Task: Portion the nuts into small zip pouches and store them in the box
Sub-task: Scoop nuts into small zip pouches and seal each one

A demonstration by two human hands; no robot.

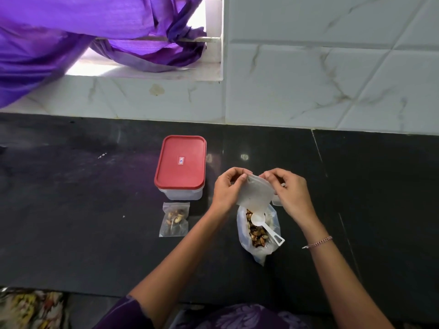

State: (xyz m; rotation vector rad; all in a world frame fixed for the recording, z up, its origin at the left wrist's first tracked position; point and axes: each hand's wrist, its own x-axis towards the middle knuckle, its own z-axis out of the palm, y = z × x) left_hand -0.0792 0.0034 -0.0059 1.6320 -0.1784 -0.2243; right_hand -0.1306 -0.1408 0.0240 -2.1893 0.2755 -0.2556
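So both hands are up over the black counter (95, 233), busy with 1 empty little zip pouch (255, 194). The left hand (226, 188) pinches the pouch's top left corner, thumb and fingers curled onto it. The right hand (291, 189) pinches the top right edge the same way, so the pouch hangs between them, a bit tilted. Can't tell from here if its zip is open or closed.

Right below the pouch is the big clear bag (260, 254), lying on the counter with its mouth open toward the hands and nuts (255, 235) showing inside. A white plastic scoop (261, 222) rests in it, with its bowl on the nuts and its handle sticking out over the bag's right side.

Off to the left, well apart from the bag, 1 filled pouch (175, 220) lies flat on the counter with a small heap of nuts in it. It's just in front of the box (180, 194), near it but not touching as far as I can see. The box is clear plastic and its red lid (180, 162) is on.

A bit of clear plastic (276, 201) peeks out under the right hand, too hidden to say what it is. There's a thin bracelet (318, 242) on the right wrist. Behind the counter is a white tiled wall (308, 79), with a purple curtain (71, 32) bunched at the window.
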